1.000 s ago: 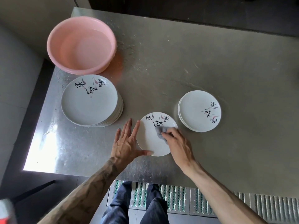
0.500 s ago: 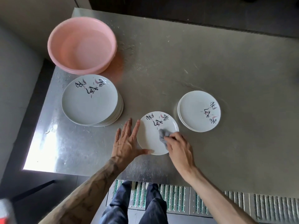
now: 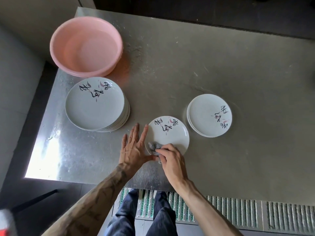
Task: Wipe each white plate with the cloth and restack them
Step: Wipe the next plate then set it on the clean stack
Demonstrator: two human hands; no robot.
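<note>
The single plate (image 3: 168,133) is lying flat, face up, near the front edge of the table (image 3: 196,57). Being round, it is showing no long axis, and its printed characters are sitting at the far side. One grey cloth (image 3: 153,145) is pressing on its near-left rim. The right hand (image 3: 170,159) is holding the cloth, grip clamped on it. The left hand (image 3: 133,150) is lying flat beside the plate, grip apart, thumb touching the rim. Two stacks are flanking the plate: a taller left stack (image 3: 95,103) and a lower right stack (image 3: 209,115). One pink basin (image 3: 86,46) is standing just behind the left stack. The table is scratched metal, and a floor grating (image 3: 238,213) is running below it.
</note>
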